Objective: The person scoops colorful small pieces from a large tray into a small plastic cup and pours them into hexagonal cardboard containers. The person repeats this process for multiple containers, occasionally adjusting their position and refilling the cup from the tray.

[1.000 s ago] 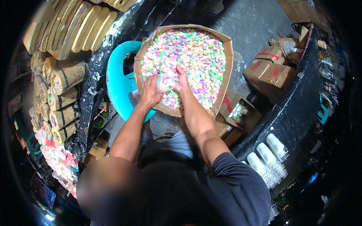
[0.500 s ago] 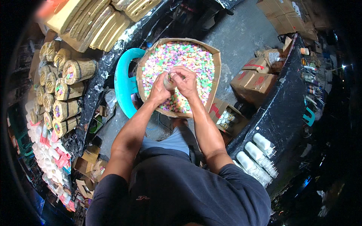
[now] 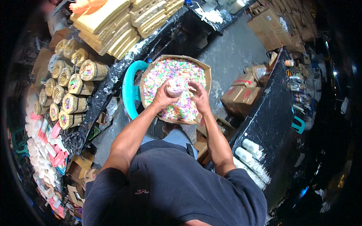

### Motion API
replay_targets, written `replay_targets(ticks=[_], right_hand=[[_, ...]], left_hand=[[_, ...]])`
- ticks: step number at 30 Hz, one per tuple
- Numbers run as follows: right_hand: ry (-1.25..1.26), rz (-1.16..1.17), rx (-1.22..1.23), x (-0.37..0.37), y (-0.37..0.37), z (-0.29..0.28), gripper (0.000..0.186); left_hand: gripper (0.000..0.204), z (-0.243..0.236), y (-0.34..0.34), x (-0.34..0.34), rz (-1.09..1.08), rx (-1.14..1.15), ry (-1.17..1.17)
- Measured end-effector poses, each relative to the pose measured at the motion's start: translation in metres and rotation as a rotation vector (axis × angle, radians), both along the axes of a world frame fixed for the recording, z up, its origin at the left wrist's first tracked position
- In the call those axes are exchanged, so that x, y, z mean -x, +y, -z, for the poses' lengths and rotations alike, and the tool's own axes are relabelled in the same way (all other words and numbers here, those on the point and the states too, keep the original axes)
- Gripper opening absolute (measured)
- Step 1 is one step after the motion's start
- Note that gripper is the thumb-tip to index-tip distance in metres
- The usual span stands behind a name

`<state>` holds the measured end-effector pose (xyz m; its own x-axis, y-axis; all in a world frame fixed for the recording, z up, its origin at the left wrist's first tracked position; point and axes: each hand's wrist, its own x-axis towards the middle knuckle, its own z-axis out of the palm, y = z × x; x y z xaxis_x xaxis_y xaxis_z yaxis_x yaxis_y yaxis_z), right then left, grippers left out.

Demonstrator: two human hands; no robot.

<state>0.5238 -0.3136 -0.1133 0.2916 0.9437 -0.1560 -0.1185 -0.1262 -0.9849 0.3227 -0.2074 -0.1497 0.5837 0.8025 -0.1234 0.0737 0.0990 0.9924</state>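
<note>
My left hand (image 3: pixel 163 98) is wrapped round a clear plastic cup (image 3: pixel 174 93). Pale pink, white and purple pieces show at its round top. My right hand (image 3: pixel 200 97) is just right of the cup, its fingers curved and apart with nothing seen in them. Below both hands sits a cardboard box (image 3: pixel 208 75), its sides folded to many corners. Small colourful pieces (image 3: pixel 184 67) in green, purple, yellow and orange fill it. Whether the cup has a lid cannot be made out.
A turquoise plastic chair (image 3: pixel 129 90) stands against the box's left side. Further left are stacked yellow slabs (image 3: pixel 109 26) and straw-coloured bundles (image 3: pixel 81 84). Cardboard boxes (image 3: pixel 241 96) lie on the floor to the right, before a black-covered table (image 3: pixel 260 113) with white wrapped rolls (image 3: pixel 247 154).
My right hand has come off the cup and moved right, its fingers spreading. The cup's filled top now faces up in my left hand. The whole view has shifted slightly.
</note>
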Motion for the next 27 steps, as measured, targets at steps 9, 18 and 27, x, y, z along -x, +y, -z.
replay_targets(ticks=[9,18,27], right_hand=[[0.022,0.112,-0.017,0.065,0.011,-0.08,0.08],[-0.112,0.054,-0.265,0.051,-0.009,-0.089,0.096],[-0.082,-0.138,-0.11,0.051,-0.011,-0.097,0.085]], left_hand=[[0.092,-0.044,-0.018,0.008,-0.002,-0.319,-0.128],[0.048,-0.045,-0.038,-0.001,0.075,-0.467,0.151],[0.096,-0.085,-0.055,0.043,0.284,-0.288,0.05]])
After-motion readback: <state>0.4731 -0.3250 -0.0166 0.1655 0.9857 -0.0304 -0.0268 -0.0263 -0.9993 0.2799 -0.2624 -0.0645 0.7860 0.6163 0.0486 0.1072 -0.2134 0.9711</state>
